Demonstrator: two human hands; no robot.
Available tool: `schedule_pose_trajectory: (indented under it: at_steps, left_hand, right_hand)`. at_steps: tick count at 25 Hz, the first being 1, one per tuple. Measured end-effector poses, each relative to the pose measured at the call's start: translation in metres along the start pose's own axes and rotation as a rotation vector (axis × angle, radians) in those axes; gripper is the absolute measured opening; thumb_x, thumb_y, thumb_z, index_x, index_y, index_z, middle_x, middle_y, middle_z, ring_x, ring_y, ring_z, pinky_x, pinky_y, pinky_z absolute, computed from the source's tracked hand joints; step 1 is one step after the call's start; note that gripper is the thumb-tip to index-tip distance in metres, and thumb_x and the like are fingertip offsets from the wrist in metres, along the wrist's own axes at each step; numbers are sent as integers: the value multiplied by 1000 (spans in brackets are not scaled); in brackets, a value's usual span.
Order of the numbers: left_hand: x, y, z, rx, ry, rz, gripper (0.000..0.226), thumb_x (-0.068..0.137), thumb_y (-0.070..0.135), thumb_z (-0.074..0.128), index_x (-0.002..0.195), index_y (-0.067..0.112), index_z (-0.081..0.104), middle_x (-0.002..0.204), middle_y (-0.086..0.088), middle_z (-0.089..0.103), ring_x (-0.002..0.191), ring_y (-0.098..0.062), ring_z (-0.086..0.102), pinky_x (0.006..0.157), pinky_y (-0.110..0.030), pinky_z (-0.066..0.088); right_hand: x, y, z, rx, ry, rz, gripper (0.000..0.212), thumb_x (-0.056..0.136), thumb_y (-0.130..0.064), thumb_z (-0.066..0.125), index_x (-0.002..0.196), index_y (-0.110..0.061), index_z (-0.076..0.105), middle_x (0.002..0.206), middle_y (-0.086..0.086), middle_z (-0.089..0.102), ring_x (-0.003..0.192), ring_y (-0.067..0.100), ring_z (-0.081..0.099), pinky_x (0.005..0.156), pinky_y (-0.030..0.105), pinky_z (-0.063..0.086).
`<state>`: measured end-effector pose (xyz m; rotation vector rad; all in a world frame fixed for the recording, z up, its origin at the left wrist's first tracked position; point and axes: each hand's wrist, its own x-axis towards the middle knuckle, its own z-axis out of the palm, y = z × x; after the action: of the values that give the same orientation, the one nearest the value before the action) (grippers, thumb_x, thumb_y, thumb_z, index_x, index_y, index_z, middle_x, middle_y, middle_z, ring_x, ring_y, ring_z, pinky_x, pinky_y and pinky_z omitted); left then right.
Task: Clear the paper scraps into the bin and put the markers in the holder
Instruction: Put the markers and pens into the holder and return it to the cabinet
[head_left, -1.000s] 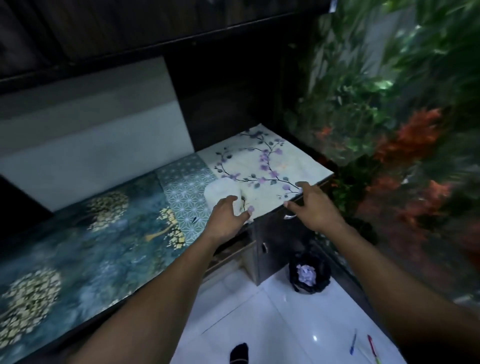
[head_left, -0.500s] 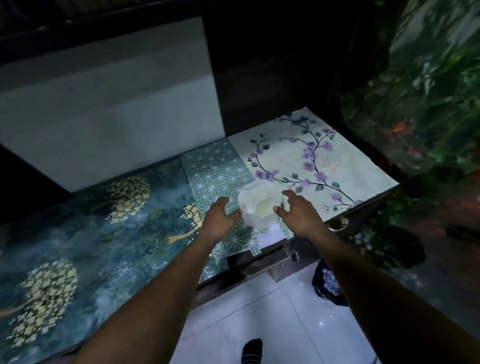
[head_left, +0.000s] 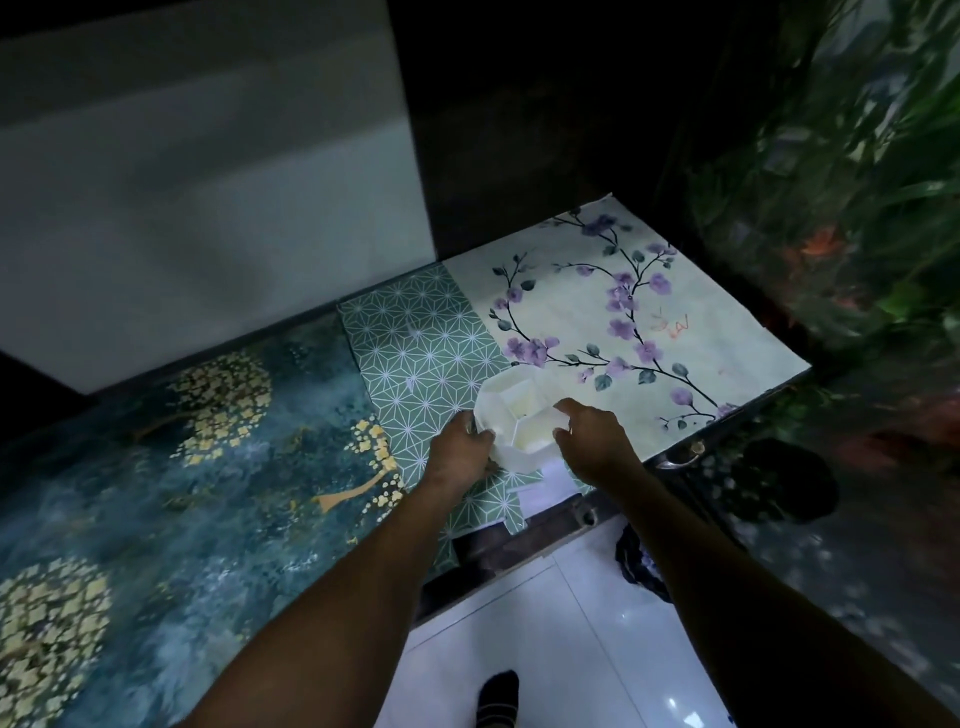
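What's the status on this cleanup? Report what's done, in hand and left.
Done: the bin on the floor seems to hold some scraps already, though it is mostly hidden. In hand: left hand and right hand flank the white holder on the counter; its compartments look empty. Left: no markers are in view now, so getting them into the holder remains.

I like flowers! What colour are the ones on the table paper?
Purple flowers on dark branches, over cream paper; the head view shows them.

The right forearm hides most of the dark bin.
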<state>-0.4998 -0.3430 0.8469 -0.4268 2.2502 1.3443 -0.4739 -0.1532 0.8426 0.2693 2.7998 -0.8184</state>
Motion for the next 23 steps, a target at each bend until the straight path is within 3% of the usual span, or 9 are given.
schedule_pose_trajectory:
  at_steps: [3, 6, 10, 15, 17, 21, 23]
  left_hand:
    - [9, -9, 7, -35, 43, 14, 43, 87, 14, 54, 130, 16, 57, 112, -16, 68, 80, -35, 75, 70, -50, 63]
    - [18, -21, 17, 103, 77, 109, 45, 76, 27, 50, 120, 21, 60, 108, -16, 73, 78, -34, 75, 73, -49, 63]
    - [-41, 7, 40, 236, 63, 241, 40, 85, 20, 54, 123, 12, 62, 101, -13, 76, 82, -29, 76, 78, -43, 62]
    - [-120, 21, 114, 315, -44, 384, 43, 87, 13, 57, 129, 7, 61, 112, -18, 73, 105, -33, 69, 91, -39, 56]
    - [-153, 17, 152, 346, -109, 443, 45, 78, 20, 52, 120, 9, 65, 106, -17, 75, 99, -35, 70, 85, -43, 58]
    - [-221, -1, 239, 430, -283, 507, 25, 84, 8, 57, 107, 8, 65, 98, -7, 73, 85, -25, 71, 74, -29, 58]
    - [-257, -14, 279, 356, -411, 462, 27, 87, 1, 54, 111, 11, 64, 103, -8, 72, 76, -23, 75, 66, -37, 64]
  right_hand:
    - [-2, 0, 1, -30, 39, -6, 30, 97, -31, 49, 112, -11, 66, 108, 17, 72, 106, 39, 63, 85, 36, 48]
    - [-16, 6, -2, -70, 89, -44, 26, 98, -29, 51, 99, -9, 69, 102, 17, 69, 97, 37, 65, 77, 35, 48]
    - [-65, 36, -17, -7, 211, -33, 19, 95, -18, 56, 87, -7, 68, 93, 13, 69, 84, 30, 65, 71, 34, 48]
    - [-160, 108, -44, 60, 348, 73, 17, 92, -17, 59, 76, -10, 62, 89, 11, 65, 81, 29, 63, 68, 33, 45]
    - [-205, 144, -50, 64, 378, 157, 18, 92, -20, 59, 77, -13, 63, 90, 10, 66, 82, 29, 63, 68, 33, 44]
    - [-316, 220, -52, 63, 467, 300, 20, 93, -26, 58, 86, -12, 71, 90, 7, 71, 79, 27, 66, 68, 36, 52]
    - [-371, 250, -48, 75, 504, 396, 21, 94, -29, 58, 88, -13, 71, 88, 5, 71, 76, 25, 67, 67, 36, 54]
